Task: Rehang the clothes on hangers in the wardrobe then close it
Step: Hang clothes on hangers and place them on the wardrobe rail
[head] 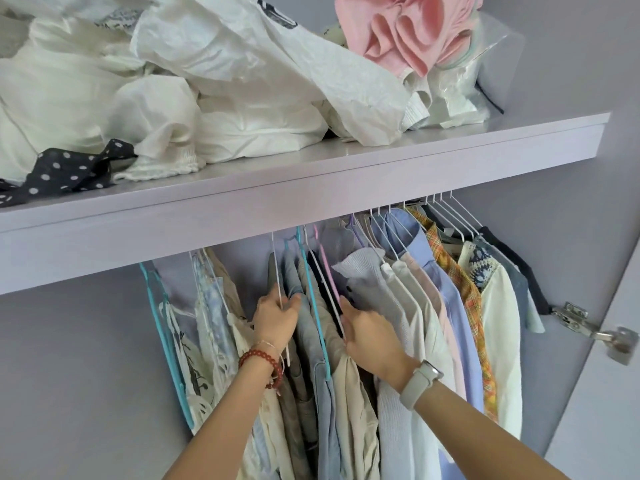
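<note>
Several garments hang on hangers under the wardrobe's lilac shelf (346, 188), from pale prints at the left to shirts (446, 306) and a plaid top at the right. My left hand (275, 320) grips a white hanger (277, 271) at its shoulder, among grey and beige clothes. My right hand (367, 336) presses with its fingers into the clothes beside a pink hanger (329, 275), its fingertips hidden in the fabric. A teal hanger (313, 306) with a blue garment hangs between my two hands.
On the shelf lies a heap of white clothes (173, 91), a black polka-dot piece (62, 171), pink fabric (412, 29) and a clear bag. A metal door hinge (588, 329) sits on the open door at the right. Bare lilac wall shows at the left.
</note>
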Demonstrator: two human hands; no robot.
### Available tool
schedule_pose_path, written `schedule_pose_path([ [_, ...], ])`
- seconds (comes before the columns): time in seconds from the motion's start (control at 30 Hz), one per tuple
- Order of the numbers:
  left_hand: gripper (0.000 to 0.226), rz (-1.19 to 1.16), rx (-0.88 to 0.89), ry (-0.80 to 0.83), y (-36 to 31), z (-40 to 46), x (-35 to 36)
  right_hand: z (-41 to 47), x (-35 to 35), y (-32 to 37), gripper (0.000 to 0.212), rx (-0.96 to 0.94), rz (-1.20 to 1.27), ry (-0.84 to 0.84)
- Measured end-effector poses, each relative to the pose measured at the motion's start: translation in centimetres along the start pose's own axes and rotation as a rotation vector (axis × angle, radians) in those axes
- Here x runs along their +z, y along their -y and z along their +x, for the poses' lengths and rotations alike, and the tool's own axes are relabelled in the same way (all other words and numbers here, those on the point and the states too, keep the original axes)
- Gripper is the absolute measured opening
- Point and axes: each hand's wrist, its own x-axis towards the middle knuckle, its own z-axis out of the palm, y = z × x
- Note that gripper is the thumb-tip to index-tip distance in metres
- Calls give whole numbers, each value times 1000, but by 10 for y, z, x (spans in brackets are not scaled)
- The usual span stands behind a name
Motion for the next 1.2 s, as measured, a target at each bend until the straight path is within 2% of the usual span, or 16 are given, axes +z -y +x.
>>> schedule_pose_path([
  [0.03,10,-24,13,6,1,1,-2,0,3,3,53,-28,17,1],
  [0.1,18,-54,21,12,2,2,-3,1,4,3,51,-58,93,1],
  [0.2,9,-72,19,25,-2,-2,-3,-1,4,6,47,-90,239,-9],
  [0.23,12,-40,28,28,-2,-2,-2,-2,4,8,46,-95,273,-10],
  [0.3,48,120,27,11,-3,-3,0,-4,3,7,43,-97,290,-21],
  [0.33,58,201,28,-15,-4,-4,2,-5,2,5,43,-94,252,-18],
  [0.43,69,322,102,-97,-15,-16,7,-10,-7,-7,37,-86,135,-54],
  [0.53,64,274,359,-214,-36,-28,18,-25,-23,-25,31,-11,187,-296],
  [0.63,54,84,490,-84,-62,-39,46,-31,-41,-59,38,115,153,-547],
  [0.73,56,9,387,150,-76,-47,88,-23,-58,-99,34,203,124,-607],
  [0.83,65,73,291,243,-78,-50,133,-13,-63,-139,32,323,171,-477],
  [0.97,62,38,134,77,-75,-44,172,-1,-60,-176,35,345,280,-273],
  [1.03,59,39,111,19,-70,-46,184,7,-63,-186,37,324,305,-200],
  [1.2,51,29,86,-120,-70,-48,202,22,-76,-197,19,188,299,-16],
])
